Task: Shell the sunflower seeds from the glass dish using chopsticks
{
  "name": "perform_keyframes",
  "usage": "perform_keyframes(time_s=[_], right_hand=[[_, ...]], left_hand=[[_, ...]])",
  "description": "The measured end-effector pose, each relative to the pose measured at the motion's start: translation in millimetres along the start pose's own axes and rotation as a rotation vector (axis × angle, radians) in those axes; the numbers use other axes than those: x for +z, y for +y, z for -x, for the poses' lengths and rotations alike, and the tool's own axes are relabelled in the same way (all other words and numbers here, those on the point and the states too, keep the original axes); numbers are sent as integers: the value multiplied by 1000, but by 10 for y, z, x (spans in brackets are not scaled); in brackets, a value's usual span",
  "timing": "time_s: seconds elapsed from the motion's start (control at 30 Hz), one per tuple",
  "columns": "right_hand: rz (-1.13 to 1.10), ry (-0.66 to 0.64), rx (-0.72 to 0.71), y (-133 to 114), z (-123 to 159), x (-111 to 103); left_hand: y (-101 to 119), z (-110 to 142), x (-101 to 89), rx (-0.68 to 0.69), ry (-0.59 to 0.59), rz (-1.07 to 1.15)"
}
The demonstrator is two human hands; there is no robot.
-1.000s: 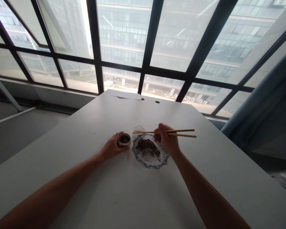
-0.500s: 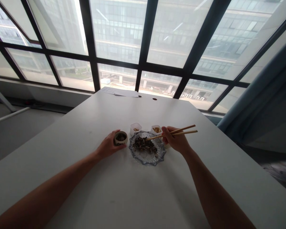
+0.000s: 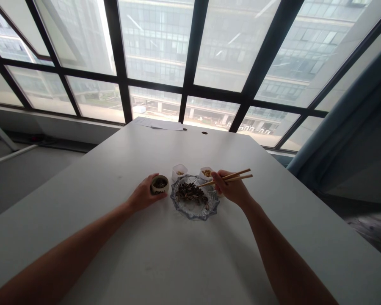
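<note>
1 left hand [image 3: 143,192], 1 right hand [image 3: 232,188], 2 chopsticks [image 3: 238,174], 1 cup [image 3: 158,191], 1 dish [image 3: 195,210], at least 2 tubs [image 3: 179,168], 1 worktop [image 3: 165,258].

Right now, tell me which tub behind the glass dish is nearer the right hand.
The right tub, beside the right hand holding chopsticks; the left tub stands farther off, toward the cup.

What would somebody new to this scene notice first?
Probably the big dark-framed window filling the upper part of the view. Next, likely the scalloped glass dish of dark, seed-like pieces on the white table, with the right hand holding chopsticks whose tips reach over it. Just left of the dish, the left hand grips a small cup.
</note>
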State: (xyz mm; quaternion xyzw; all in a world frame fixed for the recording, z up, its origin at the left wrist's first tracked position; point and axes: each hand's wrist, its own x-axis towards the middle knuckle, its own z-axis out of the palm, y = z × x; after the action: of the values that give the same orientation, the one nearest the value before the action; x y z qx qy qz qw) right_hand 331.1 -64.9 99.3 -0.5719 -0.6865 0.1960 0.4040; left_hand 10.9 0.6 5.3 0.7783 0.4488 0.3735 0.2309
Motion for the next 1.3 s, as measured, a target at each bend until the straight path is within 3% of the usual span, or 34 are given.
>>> perform_keyframes(time_s=[0.1,0.2,0.3,0.37,0.47,0.57,0.7,0.8,0.93,1.3], right_hand=[[-92,59,52,17,-31,-30],[-284,215,199,85,-110,-147],[-464,324,324,178,-176,-362],[-499,367,333,219,-180,-526],[-370,408,239,216,-126,-739],[-178,380,124,151,-50,-882],[-51,307,41,50,25,-980],[-5,287,30,2,56,-1025],[6,272,27,-32,84,-1087],[-69,186,59,-76,133,-1192]], left_hand=[[-44,-17,-15,5,-10,35],[-17,-42,-90,24,18,97],[187,-63,-155,76,56,62],[422,-86,-118,123,13,-10],[836,-187,112,228,-123,-120],[1200,-410,486,327,-252,-178],[1494,-793,971,391,-418,-263],[1585,-1010,1201,385,-478,-332],[1601,-1142,1322,386,-508,-371],[1618,-992,1367,545,-460,-368]])
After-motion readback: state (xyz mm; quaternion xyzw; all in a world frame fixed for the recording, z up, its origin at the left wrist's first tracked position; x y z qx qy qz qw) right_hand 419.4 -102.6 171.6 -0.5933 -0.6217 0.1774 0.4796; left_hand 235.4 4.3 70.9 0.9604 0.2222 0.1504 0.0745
